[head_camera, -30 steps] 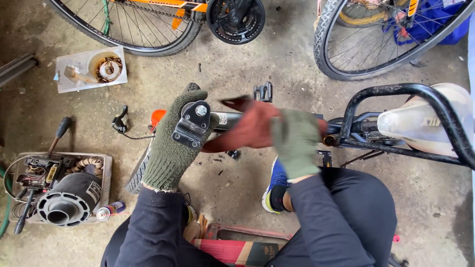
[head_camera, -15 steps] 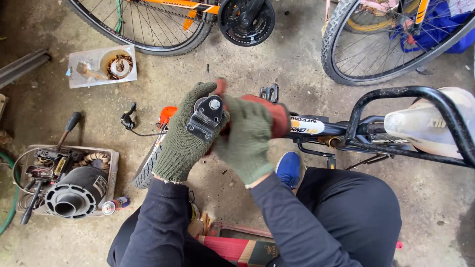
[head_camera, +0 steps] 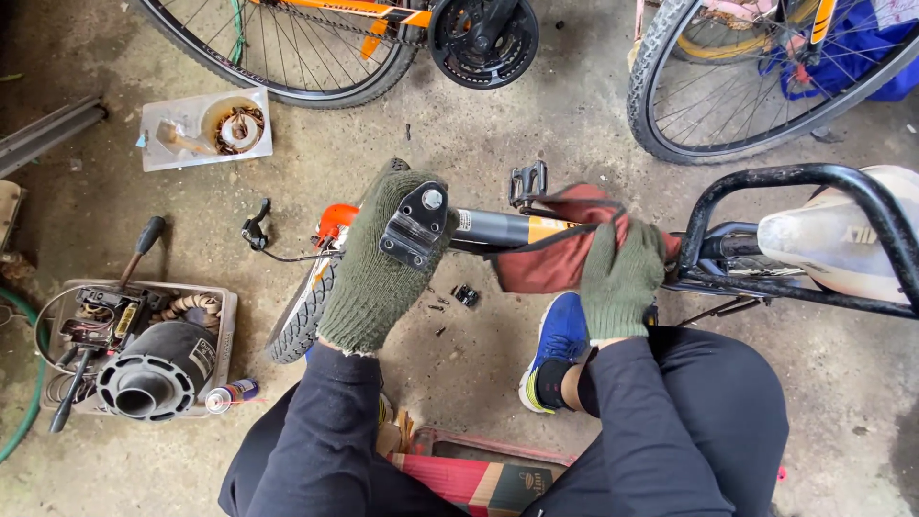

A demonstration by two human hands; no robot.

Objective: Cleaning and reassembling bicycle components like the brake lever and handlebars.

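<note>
The gloved left hand [head_camera: 383, 258] wraps its fingers around the black bicycle frame tube [head_camera: 498, 228] at its dropout end. The right hand [head_camera: 620, 278] presses a red rag [head_camera: 555, 258] around the tube, fingers closed together. On the floor's left edge, a tray [head_camera: 228, 316] holds a black motor housing [head_camera: 153, 369] and wiring; a clear tray [head_camera: 163, 153] holds a small round part.

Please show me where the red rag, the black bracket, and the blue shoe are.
red rag [head_camera: 546, 268], head view, lower fold under the tube.
black bracket [head_camera: 416, 225], head view, middle of its plate.
blue shoe [head_camera: 555, 335], head view, upper side.

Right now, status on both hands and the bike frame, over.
Left hand, green knit glove, gripping end of black-and-orange bicycle frame tube. Right hand pressing dark red rag around tube. Black pedal just behind; nothing blocking.
</note>
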